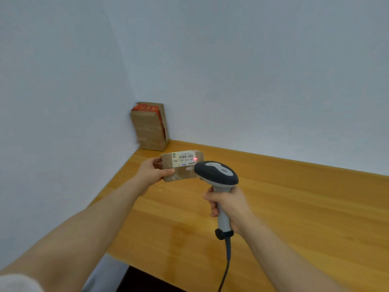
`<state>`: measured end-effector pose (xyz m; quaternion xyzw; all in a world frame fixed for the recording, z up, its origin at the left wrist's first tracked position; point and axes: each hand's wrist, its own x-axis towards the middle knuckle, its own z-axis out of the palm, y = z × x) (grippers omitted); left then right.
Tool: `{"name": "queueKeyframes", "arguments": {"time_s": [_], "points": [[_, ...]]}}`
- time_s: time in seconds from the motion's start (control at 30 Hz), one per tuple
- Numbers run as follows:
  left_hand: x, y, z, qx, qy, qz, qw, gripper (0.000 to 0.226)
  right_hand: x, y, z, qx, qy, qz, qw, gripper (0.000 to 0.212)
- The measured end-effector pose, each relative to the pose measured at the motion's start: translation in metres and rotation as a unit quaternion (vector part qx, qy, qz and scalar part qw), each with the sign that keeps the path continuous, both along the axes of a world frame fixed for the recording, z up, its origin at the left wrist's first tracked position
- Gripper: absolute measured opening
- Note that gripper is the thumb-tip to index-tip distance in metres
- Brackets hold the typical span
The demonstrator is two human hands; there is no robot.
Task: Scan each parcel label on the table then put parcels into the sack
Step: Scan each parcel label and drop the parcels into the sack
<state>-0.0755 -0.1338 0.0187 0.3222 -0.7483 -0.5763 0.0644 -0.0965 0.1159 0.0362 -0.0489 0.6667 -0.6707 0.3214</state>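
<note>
scanning is midway: left hand (154, 170) fingers clamp a small cardboard parcel (181, 165) above the counter (294, 207), right hand (228, 204) fingers wrap the barcode scanner (216, 172), red beam at the label (182, 158) edge, another parcel (149, 127) waits, sack unseen.

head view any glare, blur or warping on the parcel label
Head view: the label is soft, its barcode visible but the small print blurred; a red spot blooms at its right end; mild sheen on the table; wide-angle stretch toward the lower corners; lighting even, shadows faint.
</note>
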Motion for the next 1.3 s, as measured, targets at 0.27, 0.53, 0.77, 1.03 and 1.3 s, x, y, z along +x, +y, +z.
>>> {"name": "queueKeyframes", "arguments": {"time_s": [0.27,0.53,0.77,1.03,1.3], "points": [[0.0,-0.009,-0.005,-0.01,0.007,-0.008,1.0,0.07,0.011,-0.01,0.006,0.008,-0.006,-0.023,1.0,0.019],[-0.008,-0.019,-0.013,-0.009,0.005,-0.031,0.999,0.07,0.014,-0.014,0.005,0.021,-0.018,-0.044,0.999,0.019],[-0.025,-0.017,-0.022,0.0,-0.004,-0.071,0.997,0.073,0.01,-0.017,-0.005,0.037,-0.039,-0.075,0.996,0.019],[-0.046,0.054,-0.032,0.088,-0.027,-0.11,0.99,0.069,0.01,0.054,-0.013,-0.085,-0.097,-0.21,0.969,0.012],[-0.078,0.261,-0.02,0.143,-0.028,-0.263,0.954,0.043,0.016,0.241,-0.015,-0.128,-0.104,-0.359,0.919,0.01]]}}
